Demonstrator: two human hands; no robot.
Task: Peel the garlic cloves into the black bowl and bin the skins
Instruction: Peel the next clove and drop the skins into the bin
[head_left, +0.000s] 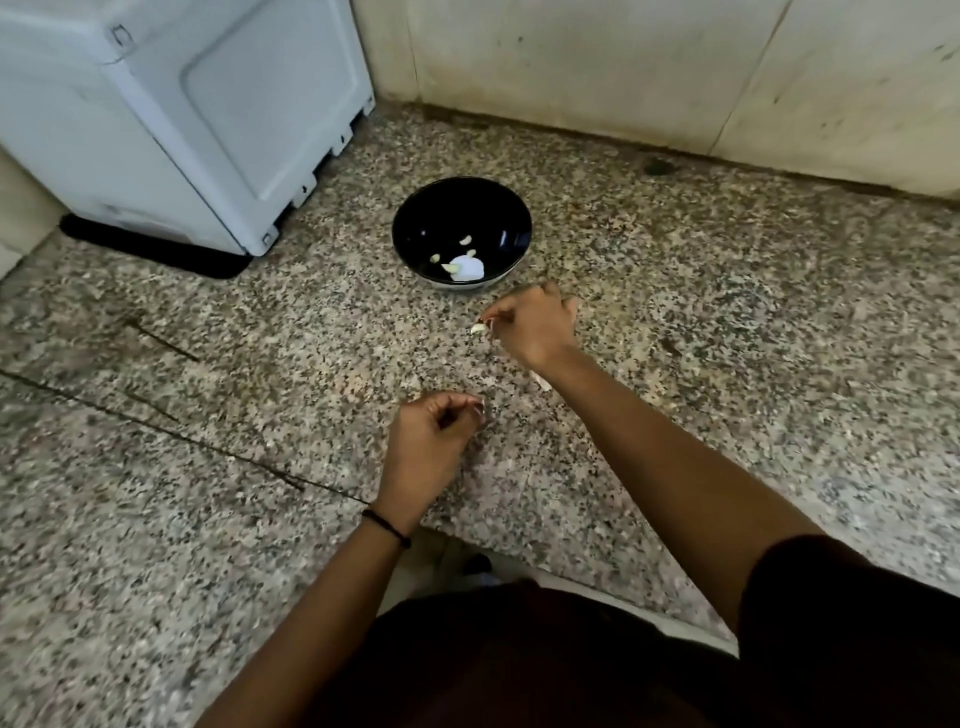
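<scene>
No legible writing anywhere. Speckled granite counter (727, 322), dark cracks at left, meets a stained pale wall (623, 67). White appliance (171, 114) on a black mat (156, 249), back left. Right hand (532, 327) pinches a garlic clove (478, 328) at its fingertips, just short of the black bowl (511, 208). Bowl holds several peeled cloves (466, 240) and a bright glare patch. Left hand (431, 441) loosely curled, fingertips pinched on something small, possibly skin; too blurred to identify. A pale scrap lies partly hidden under the right wrist. Black cord on left wrist.
</scene>
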